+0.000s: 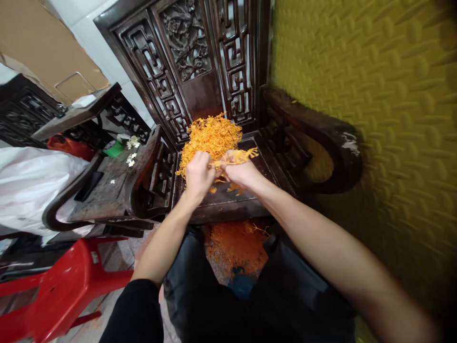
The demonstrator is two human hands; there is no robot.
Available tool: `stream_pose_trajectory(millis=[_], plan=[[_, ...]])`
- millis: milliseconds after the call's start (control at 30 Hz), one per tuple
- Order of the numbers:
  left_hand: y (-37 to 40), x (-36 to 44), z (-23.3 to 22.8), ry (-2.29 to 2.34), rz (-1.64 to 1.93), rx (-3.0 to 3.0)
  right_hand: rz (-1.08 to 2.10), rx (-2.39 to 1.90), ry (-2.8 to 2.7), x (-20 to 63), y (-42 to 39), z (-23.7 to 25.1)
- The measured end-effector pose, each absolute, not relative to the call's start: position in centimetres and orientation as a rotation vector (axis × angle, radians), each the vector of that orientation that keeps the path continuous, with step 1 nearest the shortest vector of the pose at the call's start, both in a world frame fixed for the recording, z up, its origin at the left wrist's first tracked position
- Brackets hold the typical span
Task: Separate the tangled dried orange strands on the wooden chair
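Observation:
A heap of small orange branching pieces [213,136], plastic by their look, is piled on the seat of a dark carved wooden chair [223,209]. Just in front of the heap, my left hand [200,175] is closed with its fingers curled round part of an orange branching strand [244,156]. Close beside it my right hand [237,171] grips the same strand, one end of which sticks out over the back of the hand. The fingertips of both hands are largely hidden. A few loose orange bits lie on the seat below my hands.
More orange pieces [235,247] cover the floor between my legs. On the left stand a second wooden chair [107,200] bearing green tape [113,148] and white bits, and a red plastic stool [67,281]. A yellow textured surface [392,119] rises at the right.

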State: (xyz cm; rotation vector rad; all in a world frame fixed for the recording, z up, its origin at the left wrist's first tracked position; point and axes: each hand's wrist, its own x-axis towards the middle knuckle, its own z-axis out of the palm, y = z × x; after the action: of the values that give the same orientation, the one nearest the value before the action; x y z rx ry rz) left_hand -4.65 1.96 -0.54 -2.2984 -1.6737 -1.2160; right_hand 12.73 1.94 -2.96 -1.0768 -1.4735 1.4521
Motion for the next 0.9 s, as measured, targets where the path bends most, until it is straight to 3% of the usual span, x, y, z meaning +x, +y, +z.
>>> stream_pose_trajectory(millis=[133, 300, 467, 633, 900], plan=[[3.6, -8.5, 0.0, -2.027, -1.53, -1.909, 1.619, -1.0, -1.151, 15.6, 2.1, -2.4], [2.7, -6.9, -3.0, -2.437, -1.531, -2.363, 1.909, -0.758, -0.711, 18.1, 3.3, -2.1], [1.8, -4.5, -3.1, -2.901, -1.745, -2.424, 1.927, -0.757, -0.499, 17.5, 3.8, -2.4], [2.1, -4.9, -2.2, -2.964, -1.864, -2.419, 1.679, -0.851, -0.731, 17.4, 3.6, -2.1], [1.2, -3.7, -2.9, -2.751, -1.955, -2.413, 0.883, -1.213, -1.939, 13.5, 0.9, -2.1]])
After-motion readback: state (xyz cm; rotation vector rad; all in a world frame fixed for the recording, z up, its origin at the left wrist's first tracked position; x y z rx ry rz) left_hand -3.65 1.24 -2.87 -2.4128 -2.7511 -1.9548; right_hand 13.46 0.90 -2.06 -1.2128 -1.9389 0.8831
